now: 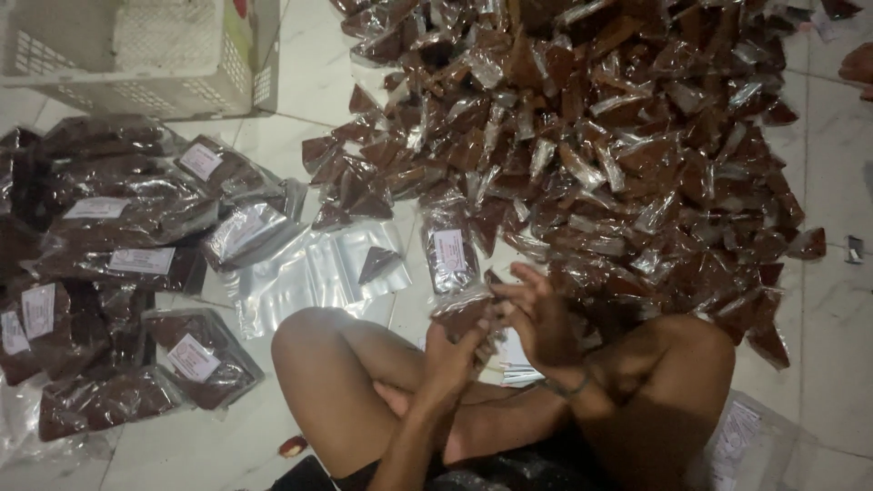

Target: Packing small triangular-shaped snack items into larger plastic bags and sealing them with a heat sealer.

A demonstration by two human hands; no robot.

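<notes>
I sit cross-legged on a tiled floor. Both hands meet over my knees on a clear plastic bag (452,264) with a white label, partly filled with brown packets. My left hand (455,353) grips its near end from below. My right hand (536,316) rests its fingers on the same end, bracelet at the wrist. A large pile of small triangular brown packets (618,136) lies just beyond the hands.
Filled, labelled bags (136,236) are heaped at the left. Empty clear bags (309,273) lie flat in front of my left knee, one triangular packet (377,264) on them. A white plastic basket (136,55) stands at the far left. White labels (518,368) lie under my hands.
</notes>
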